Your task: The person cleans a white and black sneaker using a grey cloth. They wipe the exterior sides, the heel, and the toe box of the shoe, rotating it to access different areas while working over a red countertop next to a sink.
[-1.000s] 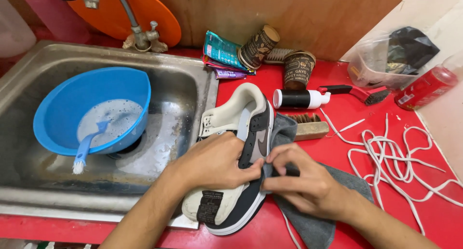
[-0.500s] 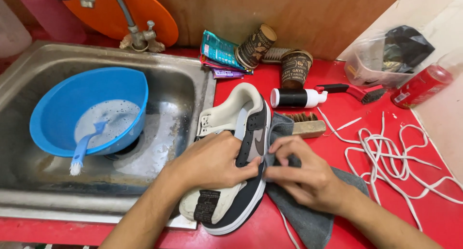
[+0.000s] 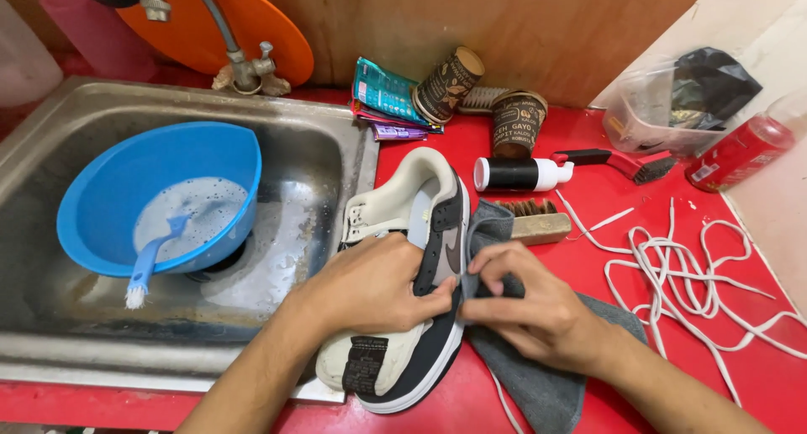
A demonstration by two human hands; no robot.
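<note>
Sneaker [image 3: 420, 257] toe away, lengthwise | left hand [image 3: 370, 287] clasps it | right hand [image 3: 525, 304] seemingly pinches cloth [image 3: 538, 383]

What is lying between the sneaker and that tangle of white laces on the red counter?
In the head view, a grey cloth under the right hand and a wooden brush lie between the sneaker and the white laces; otherwise bare red counter.

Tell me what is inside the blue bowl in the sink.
The blue bowl holds soapy, foamy water and a small blue brush, its handle in the water and bristles hanging over the rim. The foam hides the bowl's bottom.
</note>
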